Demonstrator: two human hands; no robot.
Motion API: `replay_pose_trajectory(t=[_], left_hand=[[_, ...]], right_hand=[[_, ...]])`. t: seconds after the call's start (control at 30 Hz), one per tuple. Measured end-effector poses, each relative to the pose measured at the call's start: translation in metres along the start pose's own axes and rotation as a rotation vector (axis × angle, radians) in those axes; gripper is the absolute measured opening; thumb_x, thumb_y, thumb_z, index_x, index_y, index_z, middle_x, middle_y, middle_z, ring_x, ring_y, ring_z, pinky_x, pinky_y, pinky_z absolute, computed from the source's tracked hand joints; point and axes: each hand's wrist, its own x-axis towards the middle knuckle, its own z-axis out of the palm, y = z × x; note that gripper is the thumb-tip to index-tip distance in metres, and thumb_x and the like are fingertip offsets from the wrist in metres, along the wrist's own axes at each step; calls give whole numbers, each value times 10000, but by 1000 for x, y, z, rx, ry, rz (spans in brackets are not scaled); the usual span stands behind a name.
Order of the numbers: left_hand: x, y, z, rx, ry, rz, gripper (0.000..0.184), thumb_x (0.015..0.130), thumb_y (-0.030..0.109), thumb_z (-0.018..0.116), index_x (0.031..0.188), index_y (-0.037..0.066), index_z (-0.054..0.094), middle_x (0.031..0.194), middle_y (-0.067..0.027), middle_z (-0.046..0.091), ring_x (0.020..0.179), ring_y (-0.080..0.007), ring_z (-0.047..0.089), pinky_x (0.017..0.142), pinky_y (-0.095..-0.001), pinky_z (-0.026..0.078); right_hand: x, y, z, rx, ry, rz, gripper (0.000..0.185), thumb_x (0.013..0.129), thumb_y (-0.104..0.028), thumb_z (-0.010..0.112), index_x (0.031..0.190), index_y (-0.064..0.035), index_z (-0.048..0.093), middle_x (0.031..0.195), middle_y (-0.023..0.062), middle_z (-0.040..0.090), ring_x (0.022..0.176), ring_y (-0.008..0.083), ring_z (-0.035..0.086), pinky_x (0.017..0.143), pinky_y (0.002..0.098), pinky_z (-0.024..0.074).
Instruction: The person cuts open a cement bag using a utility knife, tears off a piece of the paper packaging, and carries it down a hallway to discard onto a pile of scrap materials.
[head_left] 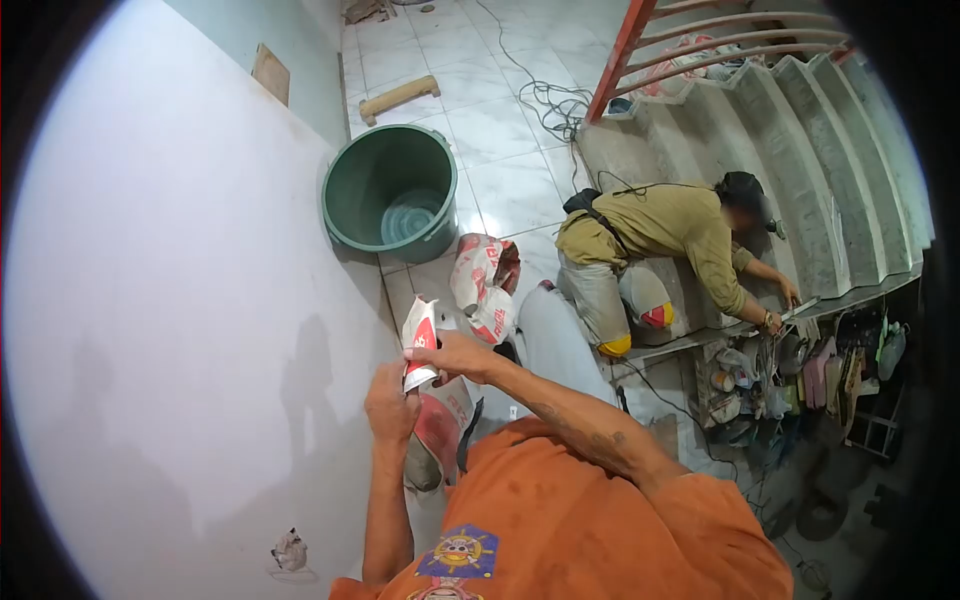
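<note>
A white and red piece of printed bag (421, 345) is held between both my hands, in front of my orange shirt. My left hand (391, 400) is closed at its lower edge. From the right, my right hand (455, 358) reaches across and pinches its side, thumb on the red print. Just beyond lies a crumpled white and red sack (486, 285) on the tiles. Below my hands stands an open sack (437, 430) with grey material at its mouth, partly hidden by my right forearm.
An open green tub (390, 190) stands beside the pale wall (180, 250). A wooden piece (400, 98) and tangled cables (552, 105) lie on the tiles. At right, a co-worker (660, 225) kneels by the concrete stairs (700, 130), both hands at the stair edge.
</note>
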Motion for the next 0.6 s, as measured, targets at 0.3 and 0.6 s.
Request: replay_pose_trajectory(t=[0.3, 0.6], left_hand=[[45, -14, 15, -120, -46, -71, 625, 748, 181, 753, 1310, 77, 499, 1031, -132, 532, 929, -306, 546, 839, -414, 431], [94, -86, 168, -355, 43, -804, 730, 751, 325, 776, 1303, -29, 455, 1124, -227, 541, 1033, -380, 543, 896, -444, 451]], right_hand=[[101, -36, -43, -50, 246, -175, 275, 825, -187, 655, 961, 52, 658, 836, 71, 659, 729, 136, 609, 648, 281, 487], [184, -172, -211, 78, 421, -253, 296, 864, -125, 626, 1081, 75, 608, 994, 119, 659, 845, 178, 642, 754, 302, 520]])
